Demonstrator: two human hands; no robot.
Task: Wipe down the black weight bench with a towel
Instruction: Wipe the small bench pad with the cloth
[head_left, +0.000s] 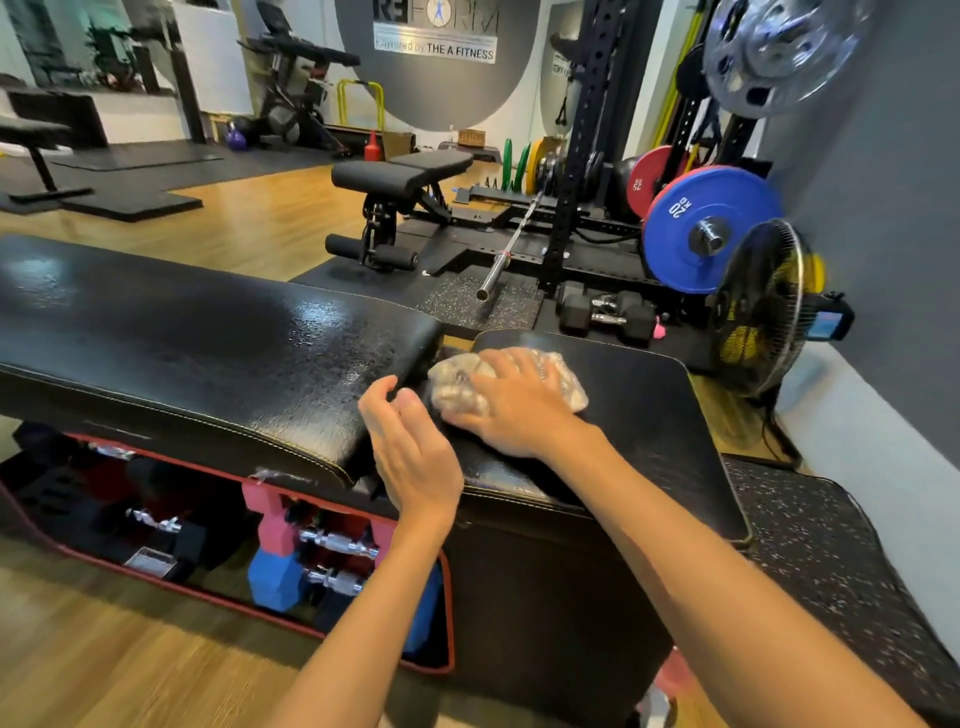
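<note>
Two bare hands work at the gap between the two black pads. The right hand (511, 402) lies flat, palm down, its grip spread over a crumpled pale towel (457, 387) and pressing it onto the smaller pad of the black weight bench (639, 410), right at the edge nearest the gap. The left hand (413, 452) rests just beside it, its grip loosely curled with nothing in it, fingertips against the end of the longer pad (182, 332). That longer surface is glossy and reflects light. Beneath it, an open red-trimmed compartment (260, 613) holds pink, blue and black dumbbells. Beyond stand a fan (763, 306), a barbell (511, 244) and a blue plate (696, 208).
</note>
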